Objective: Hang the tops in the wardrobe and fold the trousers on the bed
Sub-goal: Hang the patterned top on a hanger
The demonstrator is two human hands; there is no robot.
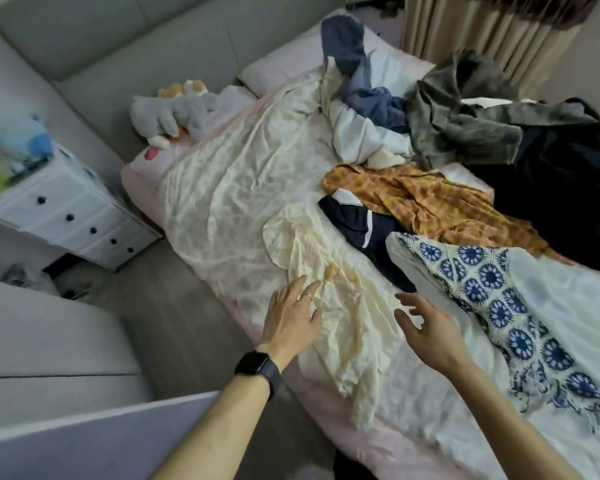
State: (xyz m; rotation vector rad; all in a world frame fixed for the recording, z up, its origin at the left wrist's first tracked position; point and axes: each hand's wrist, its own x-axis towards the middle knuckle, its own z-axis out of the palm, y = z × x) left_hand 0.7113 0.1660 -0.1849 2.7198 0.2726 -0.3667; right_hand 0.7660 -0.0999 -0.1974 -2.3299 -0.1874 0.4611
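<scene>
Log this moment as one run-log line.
left hand open at cream garment | right hand open beside it | nothing held | blue-patterned top, orange garment loose nearby

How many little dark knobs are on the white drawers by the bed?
5. They sit in one slanting line on the white drawer unit: one knob at the left end, three between, one nearest the bed. Others may be hidden.
</scene>
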